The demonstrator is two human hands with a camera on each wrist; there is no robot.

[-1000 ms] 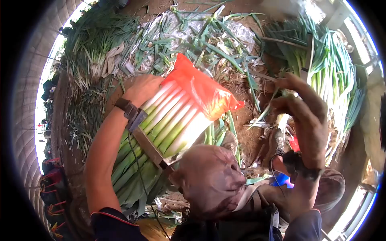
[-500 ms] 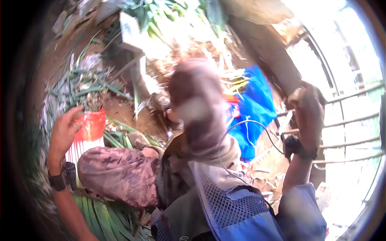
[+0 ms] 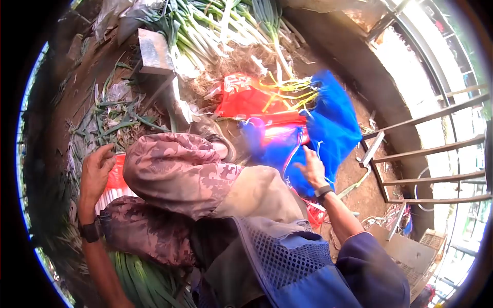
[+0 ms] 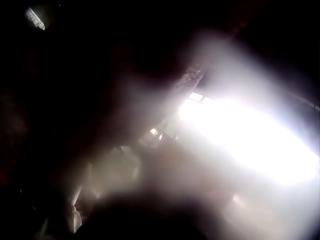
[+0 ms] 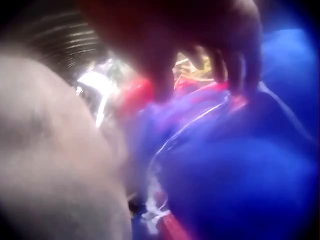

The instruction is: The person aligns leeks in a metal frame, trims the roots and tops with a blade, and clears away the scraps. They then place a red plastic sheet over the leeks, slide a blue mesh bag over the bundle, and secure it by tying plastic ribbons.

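Observation:
In the head view my right hand [image 3: 311, 169] reaches down over a blue bag [image 3: 336, 123], fingers spread and extended at its opening. Red plastic bags [image 3: 244, 97] with yellow ties [image 3: 300, 95] lie at and beyond that opening. The right wrist view shows the hand [image 5: 200, 45] with fingers pointing down above the blue cloth [image 5: 240, 170]; contact is unclear. My left hand [image 3: 95, 172] hangs beside the red plastic [image 3: 117, 172] round the white leek stalks [image 3: 110, 195], fingers loosely bent. The left wrist view is dark and glaring, showing no hand clearly.
Loose leeks [image 3: 200, 31] lie at the back, near a metal-topped stand [image 3: 155, 51]. My camouflage-clad knee [image 3: 169, 159] is between the hands. A barred frame [image 3: 431, 151] stands at the right, and leaf scraps [image 3: 110, 115] cover the ground at the left.
The view has swung right. My right hand has come down from its raised position to the blue bag. My left hand has come away from the top of the wrapped leeks to their side.

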